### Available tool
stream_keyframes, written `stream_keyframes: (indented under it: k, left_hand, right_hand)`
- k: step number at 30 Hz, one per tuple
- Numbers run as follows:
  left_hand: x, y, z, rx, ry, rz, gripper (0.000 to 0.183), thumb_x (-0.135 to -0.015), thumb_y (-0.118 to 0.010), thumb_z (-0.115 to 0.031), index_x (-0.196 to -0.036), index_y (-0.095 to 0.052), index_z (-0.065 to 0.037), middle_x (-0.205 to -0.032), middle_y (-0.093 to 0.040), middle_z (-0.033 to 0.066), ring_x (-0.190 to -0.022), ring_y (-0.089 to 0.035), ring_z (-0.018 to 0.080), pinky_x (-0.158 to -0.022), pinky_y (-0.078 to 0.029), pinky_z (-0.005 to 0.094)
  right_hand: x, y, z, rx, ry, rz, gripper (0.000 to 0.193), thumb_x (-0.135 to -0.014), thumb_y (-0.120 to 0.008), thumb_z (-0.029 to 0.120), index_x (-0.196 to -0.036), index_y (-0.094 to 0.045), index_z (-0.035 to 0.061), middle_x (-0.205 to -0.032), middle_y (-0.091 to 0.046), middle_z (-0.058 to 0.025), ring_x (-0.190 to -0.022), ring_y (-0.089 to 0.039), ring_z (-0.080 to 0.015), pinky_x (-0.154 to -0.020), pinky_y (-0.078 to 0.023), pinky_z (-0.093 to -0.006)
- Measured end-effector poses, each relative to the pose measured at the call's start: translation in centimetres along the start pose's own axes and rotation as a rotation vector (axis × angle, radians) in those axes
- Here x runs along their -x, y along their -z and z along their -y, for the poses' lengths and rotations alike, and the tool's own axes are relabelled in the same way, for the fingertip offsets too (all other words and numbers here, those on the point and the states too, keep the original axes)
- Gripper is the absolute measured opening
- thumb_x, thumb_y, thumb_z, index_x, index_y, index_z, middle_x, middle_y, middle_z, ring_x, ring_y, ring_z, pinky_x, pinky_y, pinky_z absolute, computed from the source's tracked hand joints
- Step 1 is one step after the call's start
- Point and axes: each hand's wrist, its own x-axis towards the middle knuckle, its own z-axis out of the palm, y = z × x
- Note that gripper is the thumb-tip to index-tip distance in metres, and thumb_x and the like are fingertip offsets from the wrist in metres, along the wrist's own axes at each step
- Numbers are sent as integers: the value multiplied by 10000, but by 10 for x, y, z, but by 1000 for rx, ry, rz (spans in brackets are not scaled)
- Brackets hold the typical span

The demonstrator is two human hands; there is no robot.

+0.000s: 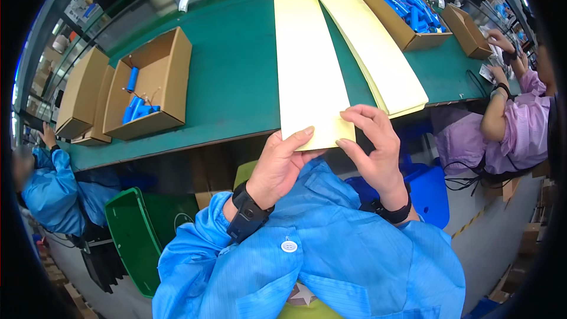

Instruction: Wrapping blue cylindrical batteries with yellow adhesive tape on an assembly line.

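**Pinching the near end of the yellow strip**

The pale yellow strip (310, 65) lies lengthwise on the green desk (236, 82), its near end overhanging the desk's front edge. The left hand (277, 165) and right hand (372, 142) close their fingers on that end. Even, light pinches at both corners should keep it flat. A stack of strips (369, 41) lies right of it.

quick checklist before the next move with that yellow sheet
1. Left hand on the near end of the yellow sheet: ok.
2. Right hand pinching the sheet's near right corner: ok.
3. Sheet lying flat along the green table: ok.
4. Sheet apart from the yellow stack beside it: ok.
5. Whether it is one sheet or several: cannot tell.
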Motion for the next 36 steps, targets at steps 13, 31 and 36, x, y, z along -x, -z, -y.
stream_keyframes:
  k: [13, 31, 36]
  left_hand:
    - [6, 1, 6, 252, 29, 159, 457, -927, -448, -99, -1340, -306, 37, -1334, -423, 191, -1251, -420, 299, -1072, -313, 489]
    - [3, 2, 7, 37, 39, 78, 428, -967, -439, -204, -1297, -353, 55, -1237, -514, 212, -1038, -601, 330, -834, -533, 331]
    - [5, 22, -1, -388, 335, 236, 529, -896, -594, -251, -1282, -394, 50, -1087, -604, 158, -871, -659, 221, -724, -540, 271]
  right_hand:
    - [3, -7, 3, -37, -92, -54, 257, -649, -741, -29, -874, -619, -9, -915, -565, -108, -745, -576, -182, -609, -486, -290]
    - [-15, -20, -19, -562, -149, -559, 159, -783, -564, -128, -845, -585, 17, -874, -550, -39, -812, -502, -113, -752, -427, -251]
    - [-28, 18, -29, -622, -92, -581, 74, -893, -504, -17, -934, -556, 16, -901, -571, -63, -824, -507, -127, -773, -412, -247]
